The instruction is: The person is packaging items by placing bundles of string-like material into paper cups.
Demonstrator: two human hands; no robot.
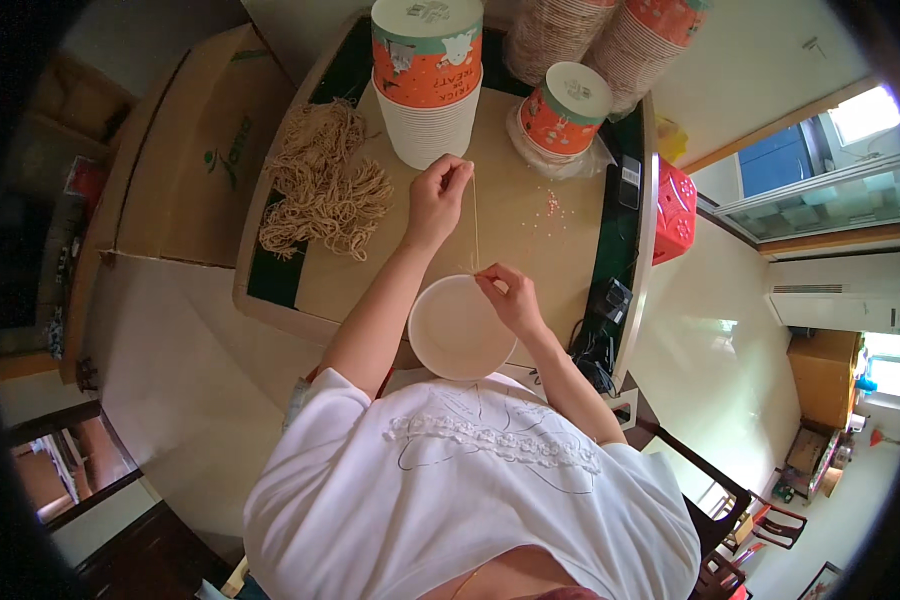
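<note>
A thin tan cord (476, 215) runs taut between my two hands. My left hand (438, 205) pinches its upper end, near the foot of a tall stack of orange and white paper buckets (427, 100). At the far rim of a white paper bucket (460, 335), my right hand (510, 297) pinches the cord's lower end, fingertips against the rim. The bucket's open mouth faces up, close to my shirt, and its inside is white. To the left of my left forearm lies a loose heap of tan cords (325, 185).
A shorter bucket stack in plastic (565, 110) stands at the far right, with wrapped stacks (640, 45) behind. Small pink bits (551, 207) are scattered on the cardboard sheet (560, 250). A black device and cables (607, 310) lie by the table's right edge; a red stool (675, 210) stands beyond. A large cardboard box (185, 150) is left.
</note>
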